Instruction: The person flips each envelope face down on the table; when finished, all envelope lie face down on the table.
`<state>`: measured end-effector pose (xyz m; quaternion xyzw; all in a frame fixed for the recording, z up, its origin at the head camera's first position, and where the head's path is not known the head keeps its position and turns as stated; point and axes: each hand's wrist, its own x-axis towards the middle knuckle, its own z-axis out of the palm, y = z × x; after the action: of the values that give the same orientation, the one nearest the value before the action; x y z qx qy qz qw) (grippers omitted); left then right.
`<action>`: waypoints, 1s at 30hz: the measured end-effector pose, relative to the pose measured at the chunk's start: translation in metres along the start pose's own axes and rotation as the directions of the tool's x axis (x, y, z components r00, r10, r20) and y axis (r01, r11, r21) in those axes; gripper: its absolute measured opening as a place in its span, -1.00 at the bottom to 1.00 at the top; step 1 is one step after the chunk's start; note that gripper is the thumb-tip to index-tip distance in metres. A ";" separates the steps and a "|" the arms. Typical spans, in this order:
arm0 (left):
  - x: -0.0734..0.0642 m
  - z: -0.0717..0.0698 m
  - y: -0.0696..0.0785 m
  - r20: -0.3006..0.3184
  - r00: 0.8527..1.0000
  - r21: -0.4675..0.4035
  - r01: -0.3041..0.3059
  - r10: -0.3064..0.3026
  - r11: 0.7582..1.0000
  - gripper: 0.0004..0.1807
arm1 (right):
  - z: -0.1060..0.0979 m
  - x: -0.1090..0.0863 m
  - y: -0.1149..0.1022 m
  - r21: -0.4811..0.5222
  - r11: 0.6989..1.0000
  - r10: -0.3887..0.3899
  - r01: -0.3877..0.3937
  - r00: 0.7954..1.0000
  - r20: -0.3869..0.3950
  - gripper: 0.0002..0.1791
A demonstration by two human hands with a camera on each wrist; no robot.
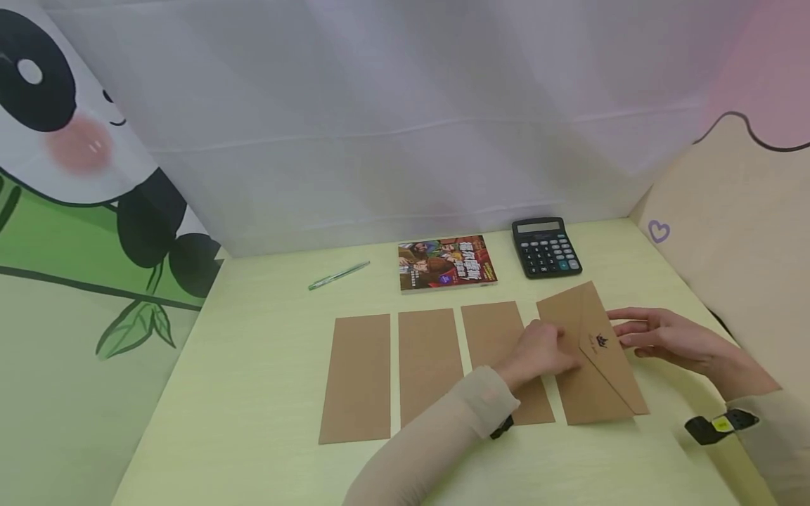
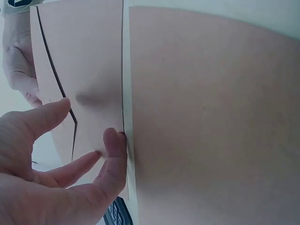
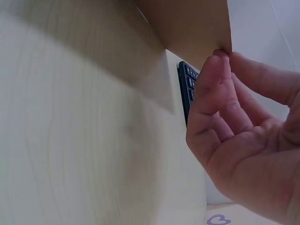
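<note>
A brown kraft envelope (image 1: 598, 379) with a pointed flap and a small black crown print lies at the right end of a row, its right side lifted off the table. My right hand (image 1: 673, 341) pinches that raised edge between thumb and finger, as the right wrist view shows on the envelope (image 3: 192, 23). My left hand (image 1: 538, 351) reaches across and touches the envelope's face and left edge. There the left thumb (image 2: 56, 115) lies by the flap line, apart from the fingers. Three plain brown rectangles (image 1: 357, 379) of like size lie flat to the left, partly under the left arm.
Behind the row are a green pen (image 1: 338, 275), a colourful book (image 1: 446, 263) and a black calculator (image 1: 547, 249). A white curtain (image 1: 405, 140) hangs at the table's back edge. Printed panels stand on both sides.
</note>
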<state>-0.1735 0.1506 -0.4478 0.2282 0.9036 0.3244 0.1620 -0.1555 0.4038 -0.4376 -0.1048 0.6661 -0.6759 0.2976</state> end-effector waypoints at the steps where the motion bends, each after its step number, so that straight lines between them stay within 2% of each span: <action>1: 0.000 0.000 0.000 -0.004 1.000 -0.012 0.000 0.000 1.000 -0.41 | 0.001 0.000 -0.001 0.002 1.000 0.003 -0.003 1.000 -0.003 -0.49; 7: -0.001 0.000 0.000 -0.022 0.999 -0.095 0.023 -0.025 0.995 -0.37 | 0.005 0.003 -0.003 0.008 1.000 -0.009 0.009 1.000 -0.012 -0.51; 13: -0.001 0.000 -0.001 -0.029 0.999 -0.092 0.023 -0.026 0.996 -0.39 | 0.009 0.010 0.002 0.057 0.996 -0.074 0.070 0.994 0.079 -0.48; 17: -0.001 0.000 -0.001 -0.029 0.999 -0.093 0.021 -0.024 0.995 -0.37 | 0.013 0.014 0.010 0.046 0.996 -0.080 0.076 0.991 0.110 -0.47; 22: 0.000 0.001 -0.001 -0.033 0.999 -0.111 0.004 -0.008 0.994 -0.32 | 0.018 0.018 0.014 -0.017 0.997 -0.066 0.069 0.991 0.112 -0.45; 26: 0.001 0.003 0.000 -0.032 0.999 -0.137 -0.004 0.000 0.991 -0.33 | 0.022 0.021 0.016 -0.096 0.994 -0.039 0.047 0.996 0.080 -0.38; 30: 0.000 0.003 0.001 -0.027 1.000 -0.150 -0.008 0.004 0.989 -0.35 | 0.023 0.025 0.018 -0.129 0.991 -0.029 0.039 0.997 0.074 -0.33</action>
<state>-0.1715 0.1527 -0.4492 0.2137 0.8779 0.3953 0.1655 -0.1582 0.3722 -0.4596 -0.1596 0.6959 -0.6317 0.3021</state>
